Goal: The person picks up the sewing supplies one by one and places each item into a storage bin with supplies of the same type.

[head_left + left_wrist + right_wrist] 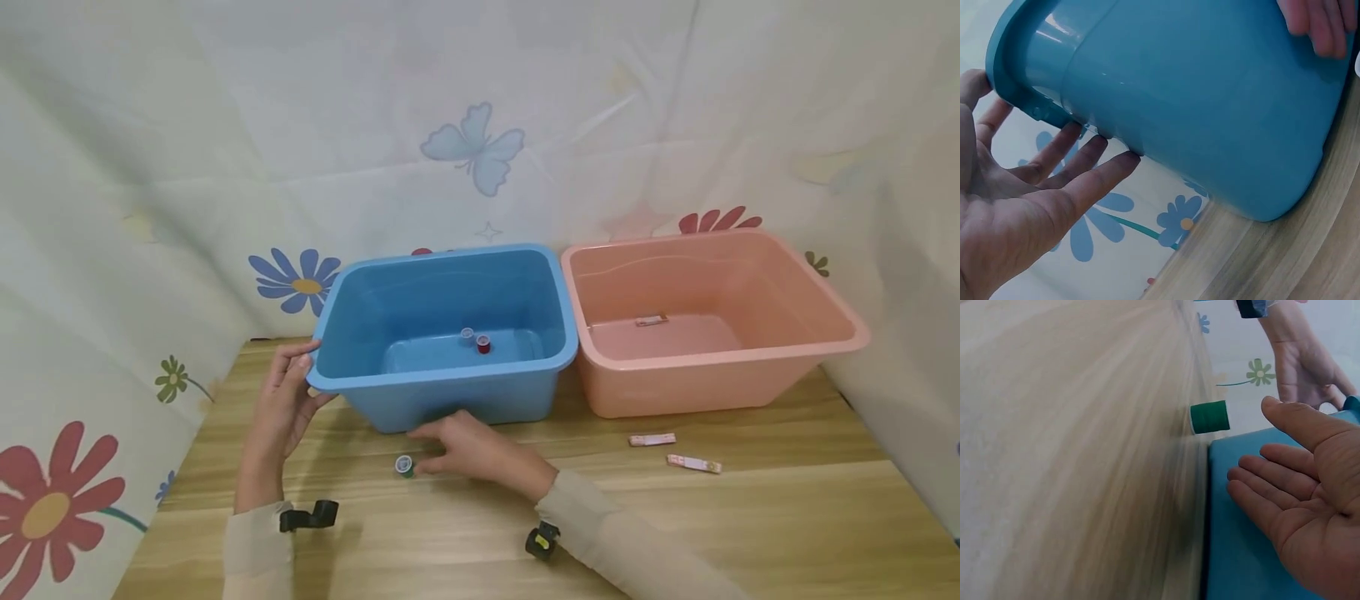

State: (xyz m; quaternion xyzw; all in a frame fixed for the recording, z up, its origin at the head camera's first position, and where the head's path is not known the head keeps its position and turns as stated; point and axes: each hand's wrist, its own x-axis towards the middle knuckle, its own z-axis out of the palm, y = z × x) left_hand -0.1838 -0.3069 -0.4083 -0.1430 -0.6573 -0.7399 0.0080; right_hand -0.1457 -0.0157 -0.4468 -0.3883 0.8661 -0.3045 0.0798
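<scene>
Beside the spread right hand, the green piece is best pinched by its sides — by the left hand, with fingers extended, the blue tub is touched.

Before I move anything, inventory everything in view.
Tabletop: 1, brown, below
Blue tub: 1, blue, on tabletop
Pink tub: 1, pink, right of blue tub
Green spool: 1, green, before blue tub
Red spool: 1, red, inside blue tub
Pale spool: 1, tint unclear, beside red spool
Printed strips: 3, pinkish-white, one inside pink tub, two before it
Floral backdrop: 1, white, behind tubs
Wrist cameras: 2, black, one per wrist
Sleeves: 2, beige, on forearms
Left hand: 1, bare, at blue tub's rim
Right hand: 1, bare, beside green spool
</scene>
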